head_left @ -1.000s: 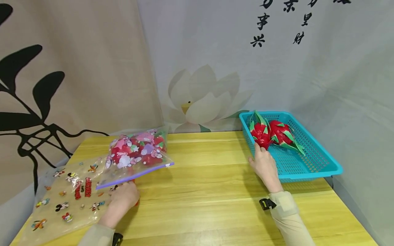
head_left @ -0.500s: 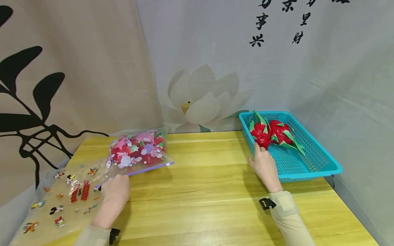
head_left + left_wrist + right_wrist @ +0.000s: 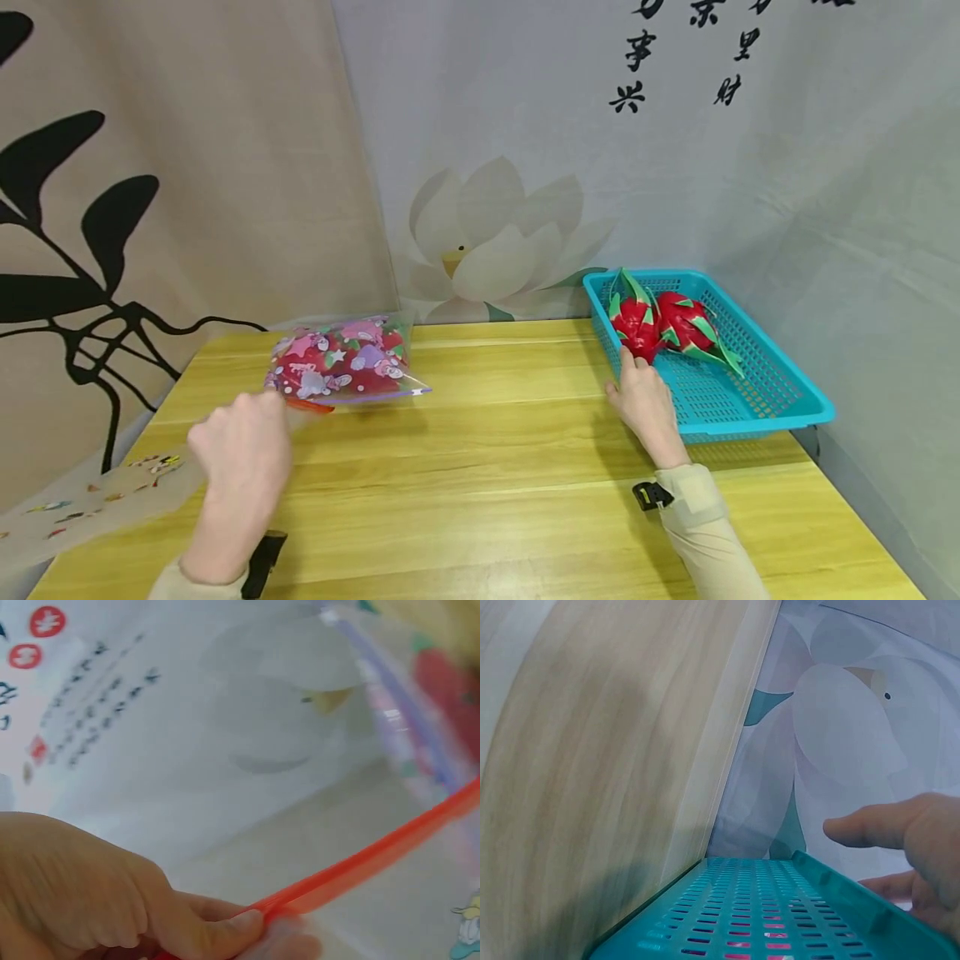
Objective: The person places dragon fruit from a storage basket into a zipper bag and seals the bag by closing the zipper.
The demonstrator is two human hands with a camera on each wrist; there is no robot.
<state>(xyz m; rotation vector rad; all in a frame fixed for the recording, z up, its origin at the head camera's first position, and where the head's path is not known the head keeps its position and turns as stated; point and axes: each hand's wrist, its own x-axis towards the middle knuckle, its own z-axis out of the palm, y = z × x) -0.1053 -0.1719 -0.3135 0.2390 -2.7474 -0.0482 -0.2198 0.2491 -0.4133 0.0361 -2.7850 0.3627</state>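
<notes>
My left hand (image 3: 246, 450) pinches the orange-red zip edge (image 3: 360, 859) of a clear plastic zip bag (image 3: 112, 500) printed with cartoon figures. The bag hangs flat to the left of the hand, lifted at its zip edge. Behind it lies a clear zip bag with a purple zip (image 3: 341, 362), filled with red and green things. My right hand (image 3: 645, 408) is at the left side of a turquoise basket (image 3: 780, 358), fingertips at its rim and the thumb straight. Two red dragon fruits with green tips (image 3: 637, 325) lie inside the basket, close to those fingertips.
The wooden table (image 3: 480, 483) runs between the two hands. A cloth backdrop (image 3: 495, 125) with a printed lotus and dark writing hangs right behind the table's back edge. The basket stands near the right table edge.
My left hand has moved left and up, pulling the cartoon-printed zip bag out from beside the filled bag and lifting its zip edge. The right hand has stayed still.
</notes>
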